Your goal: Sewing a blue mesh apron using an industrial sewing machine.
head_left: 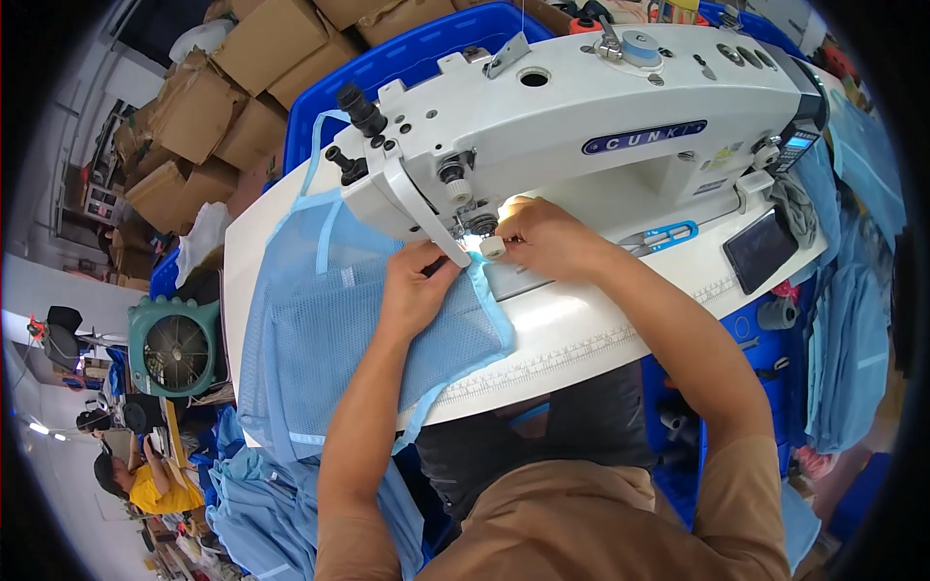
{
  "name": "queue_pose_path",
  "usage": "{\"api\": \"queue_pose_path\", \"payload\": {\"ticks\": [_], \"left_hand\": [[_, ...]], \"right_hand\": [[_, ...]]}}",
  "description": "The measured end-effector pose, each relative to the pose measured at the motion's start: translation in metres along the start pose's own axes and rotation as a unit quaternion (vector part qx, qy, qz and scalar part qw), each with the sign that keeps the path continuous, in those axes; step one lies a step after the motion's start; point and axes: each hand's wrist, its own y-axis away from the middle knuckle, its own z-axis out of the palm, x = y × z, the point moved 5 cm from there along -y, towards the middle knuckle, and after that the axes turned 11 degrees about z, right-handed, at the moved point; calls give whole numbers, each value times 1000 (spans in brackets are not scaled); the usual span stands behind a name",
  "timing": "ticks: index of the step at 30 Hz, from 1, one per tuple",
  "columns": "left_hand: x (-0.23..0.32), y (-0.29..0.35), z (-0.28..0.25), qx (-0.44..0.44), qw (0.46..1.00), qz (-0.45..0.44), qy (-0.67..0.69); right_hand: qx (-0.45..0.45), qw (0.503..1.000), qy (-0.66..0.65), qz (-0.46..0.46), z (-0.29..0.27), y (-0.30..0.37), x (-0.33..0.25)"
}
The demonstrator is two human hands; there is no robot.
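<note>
A white sewing machine (572, 116) stands across the table, its lit needle area just ahead of my hands. Light blue mesh fabric (339, 339) with a paler blue binding strip (492, 305) lies on the left of the table, its edge running up to the presser foot. My left hand (417, 286) is closed, thumb and fingers pinching the mesh fabric left of the needle. Just right of the needle, my right hand (547, 239) is closed, its fingertips at the fabric edge and presser foot. What those fingers hold is hidden by the hand and the glare.
Blue-handled thread snips (670, 235) and a dark phone (760, 250) lie on the white table (581, 329), right of my right arm. Light blue garments (848, 358) hang at the right; more fabric (262, 508) is heaped lower left. A blue bin (320, 97) stands behind the machine.
</note>
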Motion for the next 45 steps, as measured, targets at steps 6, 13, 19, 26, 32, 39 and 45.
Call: {"api": "queue_pose_path", "payload": {"ticks": [6,13,19,26,32,39,45], "left_hand": [[-2,1,-2,-9,997,-74,15],[8,1,-2,14,999,-36,-16],[17,-3,-1,18,999,-22,-30],[17,-2,-1,10,995,32,-97],[2,3,-3,8,992,41,-121],[-21,7,-7,48,996,-51,-48],[-18,7,-2,105,990,-88,36]], "right_hand": [[-11,999,14,-28,-5,-4,-7],[2,999,-4,-44,1,-6,-2],[16,998,-27,-51,2,-8,4],[102,990,35,-94,11,-2,-5],[81,992,-32,-95,22,-5,11],[95,989,8,-112,15,-5,23],[91,988,38,-115,18,-1,20]]}}
